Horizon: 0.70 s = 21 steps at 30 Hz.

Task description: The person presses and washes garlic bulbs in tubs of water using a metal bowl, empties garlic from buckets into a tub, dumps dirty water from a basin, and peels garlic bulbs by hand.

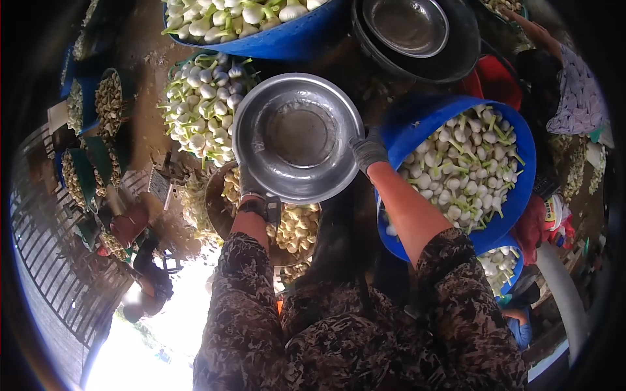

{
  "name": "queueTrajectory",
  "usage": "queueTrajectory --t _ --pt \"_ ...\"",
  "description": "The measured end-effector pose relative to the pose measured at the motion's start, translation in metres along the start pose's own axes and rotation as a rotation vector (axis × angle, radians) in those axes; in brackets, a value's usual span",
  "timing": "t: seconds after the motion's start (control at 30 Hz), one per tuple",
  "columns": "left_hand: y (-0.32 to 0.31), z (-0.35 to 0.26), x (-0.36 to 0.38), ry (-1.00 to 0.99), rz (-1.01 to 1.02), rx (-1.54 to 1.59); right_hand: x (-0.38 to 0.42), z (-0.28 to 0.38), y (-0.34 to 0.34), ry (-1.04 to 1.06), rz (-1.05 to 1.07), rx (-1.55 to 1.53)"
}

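An empty silver metal basin [298, 133] is held out in front of me, upright with its inside showing. My left hand [251, 186], gloved, grips its lower left rim; a dark band with a device is on that wrist. My right hand [369, 150], in a grey glove, holds the right rim, with its fingers partly behind the edge. To the right of the basin is a blue tub [527, 150] of garlic bulbs with green stems. Peeled-looking yellowish garlic [297, 229] lies in a container below the basin, partly hidden by my left arm.
More garlic fills a blue tub [287, 40] at the top and a pile [201, 104] left of the basin. A metal bowl [407, 25] sits in a black tub [464, 52]. People are at the upper right [577, 98], lower left [153, 277] and lower right [520, 326].
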<state>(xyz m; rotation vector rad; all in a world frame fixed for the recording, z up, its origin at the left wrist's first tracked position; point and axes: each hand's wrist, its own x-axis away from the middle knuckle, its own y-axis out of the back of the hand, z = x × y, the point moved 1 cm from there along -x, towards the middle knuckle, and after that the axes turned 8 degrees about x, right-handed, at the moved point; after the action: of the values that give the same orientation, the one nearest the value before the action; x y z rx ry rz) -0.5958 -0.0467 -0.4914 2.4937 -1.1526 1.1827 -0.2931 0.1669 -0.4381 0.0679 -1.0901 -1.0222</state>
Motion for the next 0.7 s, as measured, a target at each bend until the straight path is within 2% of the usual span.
queueTrajectory --t 0.07,0.1,0.13,0.2,0.23,0.37,0.4,0.43,0.47,0.5,0.53,0.57,0.6,0.63,0.67,0.7 --pt "-0.025 -0.001 0.008 0.138 -0.459 0.378 0.0 0.006 0.003 -0.026 -0.054 0.064" --pt "-0.041 -0.01 0.015 0.047 -0.573 0.306 -0.004 0.013 0.005 -0.035 -0.129 0.114" --pt "-0.072 -0.036 0.035 0.045 -0.655 0.128 -0.008 0.014 0.004 -0.031 -0.127 0.108" --pt "-0.073 -0.039 0.036 -0.031 -0.662 0.033 -0.016 0.01 0.007 -0.074 -0.012 0.116" --pt "-0.076 -0.04 0.035 -0.033 -0.66 0.031 -0.024 0.007 0.011 -0.067 0.145 0.143" --pt "-0.079 -0.067 0.018 -0.074 -0.638 -0.076 -0.049 -0.014 0.009 -0.053 0.171 0.19" --pt "-0.076 -0.067 0.01 -0.079 -0.59 -0.115 -0.047 -0.005 0.018 0.035 0.143 0.146" --pt "-0.075 -0.066 -0.001 -0.093 -0.576 -0.019 -0.047 0.005 0.032 0.115 0.097 0.106" --pt "-0.073 -0.063 -0.015 -0.091 -0.551 0.073 -0.043 0.014 0.038 0.094 -0.031 0.16" --pt "-0.061 -0.06 -0.039 -0.057 -0.449 -0.138 -0.031 0.033 0.055 0.059 -0.037 0.24" --pt "-0.046 -0.061 -0.059 -0.09 -0.26 -0.921 -0.027 0.043 0.064 0.007 -0.052 0.194" --pt "-0.048 -0.067 -0.064 -0.155 -0.143 -1.448 -0.021 0.052 0.073 0.063 0.022 0.388" --pt "-0.049 -0.07 -0.072 -0.184 -0.083 -1.62 -0.013 0.056 0.079 0.117 0.11 0.575" --pt "-0.05 -0.072 -0.089 0.044 -0.125 -0.805 -0.008 0.043 0.075 -0.062 -0.03 0.161" --pt "-0.054 -0.07 -0.097 0.274 -0.167 0.011 0.009 0.04 0.088 -0.01 -0.02 0.055" --pt "-0.064 -0.079 -0.087 0.112 -0.121 -0.76 0.025 0.022 0.082 0.232 -0.186 0.044"
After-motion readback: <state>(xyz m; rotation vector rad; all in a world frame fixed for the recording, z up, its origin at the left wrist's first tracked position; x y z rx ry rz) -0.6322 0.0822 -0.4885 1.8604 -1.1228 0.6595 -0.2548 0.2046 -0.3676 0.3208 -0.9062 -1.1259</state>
